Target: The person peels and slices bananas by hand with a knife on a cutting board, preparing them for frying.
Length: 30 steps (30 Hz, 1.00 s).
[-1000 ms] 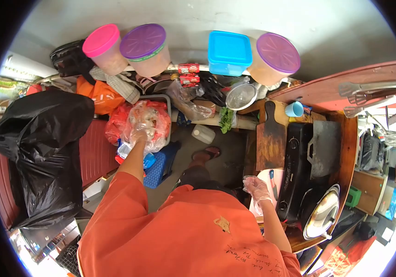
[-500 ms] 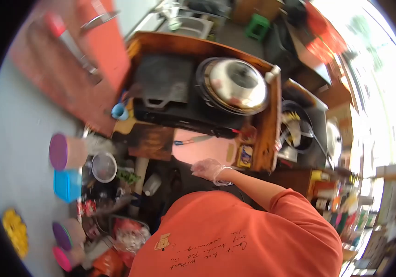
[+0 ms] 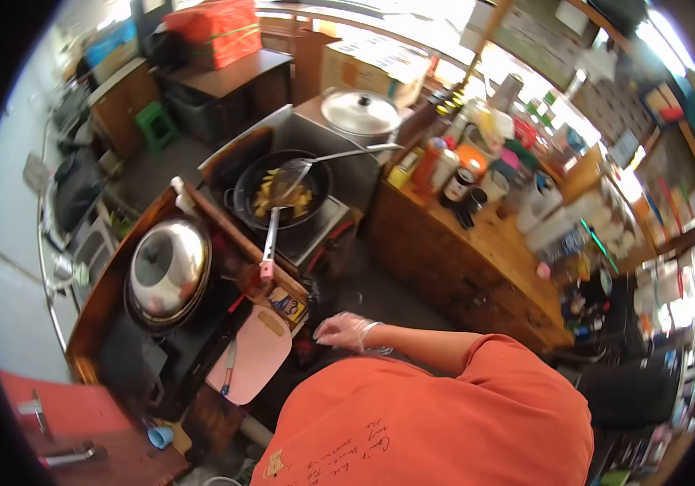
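Observation:
My right hand (image 3: 346, 331), in a clear plastic glove, hangs in front of my body with its fingers curled; whether anything is in them is too small to tell. Left of it lies a pink cutting board (image 3: 252, 356) with a knife (image 3: 229, 368) on it. A small yellow and blue packet (image 3: 286, 306) sits beyond the board's corner. Farther off, a black wok (image 3: 285, 190) holds yellow food pieces, with a strainer (image 3: 289, 180) and a pink-ended handled utensil (image 3: 269, 247) resting in it. My left hand is out of the picture.
A lidded pot (image 3: 169, 271) stands on the black stove at the left. Bottles and jars crowd a wooden cabinet (image 3: 461, 275) at the right. A metal lid (image 3: 360, 112) lies behind the wok. A green stool (image 3: 156, 127) stands at the back left.
The view has swung to the right, so the wok and the cabinet of bottles are now nearer the middle. My right hand has moved off from beside the cutting board.

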Each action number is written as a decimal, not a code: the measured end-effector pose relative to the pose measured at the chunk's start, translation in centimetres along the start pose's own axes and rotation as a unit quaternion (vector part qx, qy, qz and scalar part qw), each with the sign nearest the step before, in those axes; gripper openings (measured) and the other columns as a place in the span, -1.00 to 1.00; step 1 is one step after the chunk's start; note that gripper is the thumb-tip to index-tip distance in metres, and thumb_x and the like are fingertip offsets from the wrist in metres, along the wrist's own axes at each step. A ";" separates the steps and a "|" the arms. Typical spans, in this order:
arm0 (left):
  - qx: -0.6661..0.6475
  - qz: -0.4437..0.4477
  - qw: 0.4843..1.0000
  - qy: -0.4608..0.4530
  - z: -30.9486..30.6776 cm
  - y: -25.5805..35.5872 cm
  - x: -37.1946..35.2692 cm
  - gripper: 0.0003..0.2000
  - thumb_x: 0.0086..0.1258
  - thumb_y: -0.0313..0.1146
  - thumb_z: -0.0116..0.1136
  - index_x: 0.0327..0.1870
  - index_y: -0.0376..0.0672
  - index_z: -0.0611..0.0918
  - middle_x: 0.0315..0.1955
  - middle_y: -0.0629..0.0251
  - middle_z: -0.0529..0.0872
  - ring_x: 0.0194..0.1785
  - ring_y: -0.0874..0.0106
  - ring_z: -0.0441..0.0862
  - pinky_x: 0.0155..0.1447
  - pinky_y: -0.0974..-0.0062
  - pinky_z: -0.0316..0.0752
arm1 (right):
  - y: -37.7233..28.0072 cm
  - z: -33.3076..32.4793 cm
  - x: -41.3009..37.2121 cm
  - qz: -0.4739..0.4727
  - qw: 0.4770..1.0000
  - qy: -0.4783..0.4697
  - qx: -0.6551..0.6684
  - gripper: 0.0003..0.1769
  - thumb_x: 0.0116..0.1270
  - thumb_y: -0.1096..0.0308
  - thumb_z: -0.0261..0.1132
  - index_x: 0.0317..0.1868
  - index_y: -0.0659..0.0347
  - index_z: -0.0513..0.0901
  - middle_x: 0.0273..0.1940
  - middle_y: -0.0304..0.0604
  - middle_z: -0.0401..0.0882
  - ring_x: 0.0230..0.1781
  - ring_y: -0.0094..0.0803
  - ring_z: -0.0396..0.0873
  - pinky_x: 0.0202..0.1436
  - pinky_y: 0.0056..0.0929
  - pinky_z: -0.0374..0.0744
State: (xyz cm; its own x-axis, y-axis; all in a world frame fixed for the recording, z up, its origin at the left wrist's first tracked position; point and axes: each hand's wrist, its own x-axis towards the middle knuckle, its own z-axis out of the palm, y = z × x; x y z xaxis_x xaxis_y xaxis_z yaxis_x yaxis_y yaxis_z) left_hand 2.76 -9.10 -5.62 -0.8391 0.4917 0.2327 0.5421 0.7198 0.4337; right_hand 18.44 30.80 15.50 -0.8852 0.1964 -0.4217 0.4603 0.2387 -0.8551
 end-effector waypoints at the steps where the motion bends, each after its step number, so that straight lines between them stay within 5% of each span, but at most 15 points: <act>1: -0.006 0.013 1.000 -0.001 -0.9 -0.8 -0.4 -0.70 0.42 -0.37 0.12 0.12 -0.18 0.68 -0.23 -0.08 0.78 -0.13 -0.09 0.72 -0.03 0.06 0.60 | 0.8 -0.5 -1.4 0.037 0.998 0.014 0.042 -0.56 0.42 0.05 0.35 0.11 0.22 0.73 -0.04 -0.07 0.78 -0.05 -0.33 0.74 0.11 -0.31 0.67; 3: -0.014 0.025 1.000 0.001 -3.7 -2.5 -1.6 -0.72 0.41 -0.39 0.12 0.09 -0.19 0.70 -0.24 -0.08 0.78 -0.14 -0.11 0.72 -0.04 0.05 0.59 | 4.4 -1.2 -3.5 0.077 0.985 0.090 0.127 -0.60 0.43 0.11 0.36 0.10 0.23 0.74 -0.08 -0.12 0.78 -0.13 -0.44 0.73 -0.05 -0.39 0.71; 5: -0.027 0.032 0.999 0.007 -6.1 -4.0 -2.2 -0.73 0.41 -0.40 0.13 0.06 -0.20 0.72 -0.26 -0.08 0.78 -0.15 -0.12 0.72 -0.04 0.05 0.59 | 7.0 -2.0 -6.0 0.136 0.980 0.144 0.004 -0.59 0.43 0.08 0.34 0.09 0.22 0.74 -0.12 -0.06 0.79 -0.12 -0.36 0.76 0.00 -0.33 0.71; 6: -0.045 -0.060 0.983 -0.166 -7.5 -1.5 2.1 -0.66 0.35 -0.46 0.16 0.14 -0.26 0.66 -0.13 -0.19 0.72 -0.04 -0.17 0.66 0.06 0.04 0.55 | 8.4 -2.1 -7.2 0.136 0.971 0.179 -0.083 -0.57 0.41 0.05 0.32 0.09 0.20 0.74 -0.06 -0.03 0.79 -0.04 -0.23 0.76 0.08 -0.25 0.69; 8: 0.059 0.097 0.987 -0.115 -5.9 0.6 6.7 -0.62 0.36 -0.45 0.14 0.19 -0.33 0.64 0.01 -0.14 0.71 0.08 -0.10 0.64 0.17 0.07 0.52 | 12.4 -2.1 -10.8 0.208 0.960 0.171 -0.081 -0.56 0.38 0.02 0.31 0.04 0.18 0.75 0.00 -0.01 0.78 0.07 -0.13 0.72 0.18 -0.19 0.63; 11: 0.087 0.186 0.977 -0.056 -3.6 3.7 10.3 -0.68 0.35 -0.43 0.14 0.08 -0.36 0.67 -0.01 -0.01 0.73 0.09 0.00 0.65 0.23 0.07 0.49 | 18.7 -0.8 -15.9 0.284 0.939 0.145 -0.129 -0.60 0.36 0.06 0.29 0.01 0.17 0.76 0.00 0.03 0.76 0.08 -0.06 0.70 0.17 -0.14 0.62; 13: 0.367 0.104 0.872 -0.308 -1.1 4.5 11.8 -0.69 0.35 -0.39 0.15 0.05 -0.36 0.65 -0.08 0.08 0.74 0.04 0.11 0.68 0.22 0.14 0.52 | 23.9 0.5 -19.3 0.317 0.933 0.075 -0.154 -0.60 0.35 0.07 0.26 -0.02 0.18 0.77 0.01 0.05 0.75 0.07 -0.04 0.71 0.16 -0.11 0.62; 14: 0.365 0.109 0.873 -0.306 0.1 3.8 11.8 -0.69 0.35 -0.39 0.15 0.05 -0.36 0.65 -0.08 0.08 0.74 0.04 0.11 0.68 0.22 0.14 0.52 | 26.3 0.8 -20.7 0.329 0.930 0.018 -0.161 -0.60 0.34 0.06 0.24 -0.03 0.18 0.77 0.01 0.07 0.75 0.06 -0.03 0.71 0.15 -0.10 0.62; 16: 0.253 0.070 0.960 -0.099 2.2 0.6 11.0 -0.70 0.36 -0.34 0.14 0.03 -0.32 0.64 -0.10 0.08 0.74 0.05 0.16 0.69 0.19 0.24 0.53 | 31.8 2.6 -23.2 0.312 0.925 -0.054 -0.211 -0.53 0.37 -0.02 0.16 -0.03 0.17 0.78 0.01 0.08 0.74 0.01 0.01 0.70 0.10 -0.06 0.62; 20: 0.357 0.076 0.919 -0.148 3.9 -3.3 10.6 -0.60 0.42 -0.43 0.02 0.24 -0.44 0.53 -0.05 -0.03 0.74 0.03 0.07 0.71 0.14 0.21 0.59 | 37.6 3.1 -26.1 0.331 0.920 -0.096 -0.188 -0.47 0.38 -0.09 0.23 0.12 0.12 0.75 0.19 0.03 0.69 0.23 0.00 0.62 0.28 -0.03 0.55; 22: 0.151 -0.074 0.958 -0.234 1.1 0.1 12.2 -0.53 0.35 -0.54 0.03 0.29 -0.54 0.45 0.03 -0.15 0.72 0.08 -0.01 0.70 0.23 0.21 0.58 | 37.6 1.2 -25.9 0.376 0.909 -0.078 -0.163 -0.48 0.35 -0.07 0.26 0.11 0.13 0.76 0.19 0.02 0.69 0.22 -0.01 0.62 0.27 -0.03 0.55; 23: 0.147 -0.073 0.960 -0.226 0.6 1.1 12.5 -0.53 0.35 -0.54 0.03 0.29 -0.54 0.45 0.03 -0.15 0.72 0.08 -0.01 0.70 0.23 0.21 0.58 | 37.7 -0.1 -25.4 0.418 0.896 -0.073 -0.133 -0.48 0.32 -0.05 0.29 0.11 0.14 0.76 0.19 0.01 0.70 0.22 -0.02 0.63 0.25 -0.04 0.56; 28: 0.165 -0.130 0.943 -0.257 -0.6 5.4 12.7 -0.45 0.26 -0.60 0.13 0.34 -0.48 0.43 0.07 -0.23 0.70 0.20 -0.01 0.67 0.32 0.27 0.55 | 39.7 -8.8 -18.5 0.381 0.898 -0.100 -0.198 -0.52 0.35 -0.01 0.28 0.10 0.13 0.76 0.18 -0.01 0.70 0.18 -0.04 0.65 0.19 -0.10 0.60; 29: 0.155 -0.173 0.935 -0.266 -1.3 6.8 12.4 -0.43 0.27 -0.58 0.12 0.37 -0.44 0.42 0.09 -0.23 0.69 0.22 -0.01 0.66 0.32 0.26 0.55 | 43.4 -9.5 -16.7 0.274 0.905 -0.123 -0.302 -0.57 0.40 0.07 0.19 0.08 0.14 0.75 0.15 0.01 0.70 0.16 -0.02 0.66 0.20 -0.08 0.61; 30: 0.121 -0.227 0.926 -0.276 -2.1 9.2 12.7 -0.43 0.26 -0.55 0.15 0.37 -0.38 0.43 0.10 -0.20 0.69 0.22 -0.02 0.65 0.32 0.24 0.55 | 39.1 -12.5 -13.7 0.154 0.890 -0.149 -0.404 -0.60 0.45 0.14 0.10 0.07 0.15 0.74 0.11 0.03 0.71 0.15 -0.01 0.66 0.20 -0.06 0.61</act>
State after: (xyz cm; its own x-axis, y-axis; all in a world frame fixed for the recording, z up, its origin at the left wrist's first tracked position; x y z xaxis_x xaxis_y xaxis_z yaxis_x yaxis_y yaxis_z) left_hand -2.96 2.71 3.18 -0.8679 0.2392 -0.4354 0.1902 0.9697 0.1536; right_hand 49.39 49.36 -8.35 -0.6324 0.1378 -0.7623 0.4754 0.8460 -0.2415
